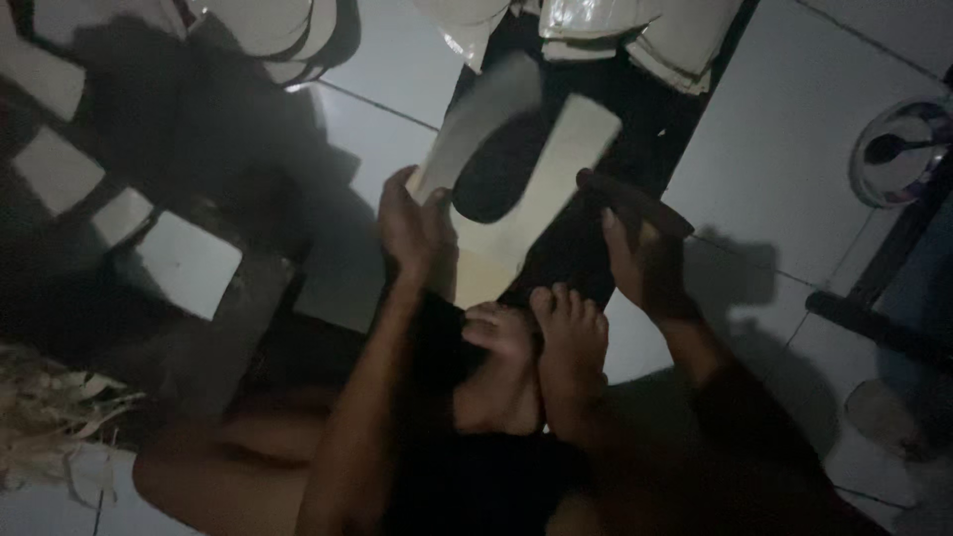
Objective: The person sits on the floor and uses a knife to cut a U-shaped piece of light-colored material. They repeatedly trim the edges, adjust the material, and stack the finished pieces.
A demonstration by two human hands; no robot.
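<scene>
While light is dim, both hands show over a pale tiled floor point(774, 139). L hand point(415, 230) grips the near end of a pale curved strip point(476, 124), fingers wrapped round it; strip rises away from the person, blurred at its far end. Just beside it, a second pale flat strip point(541, 194) lies slanted, its near end toward the bare feet point(541, 333), which sit toes together between the forearms. R hand point(640, 263) is closed round a dark handle point(630, 199) that pokes up-left past the fingers; blade end not clear, can't tell what tool it is. Stack of similar pale pieces point(615, 35) lies at top, well apart from hands. More pale pieces point(184, 263) at left on a dark surface. Dry fibres point(50, 417) at lower left. Metal bowl point(898, 149) w/ a spoon in it at far right.
</scene>
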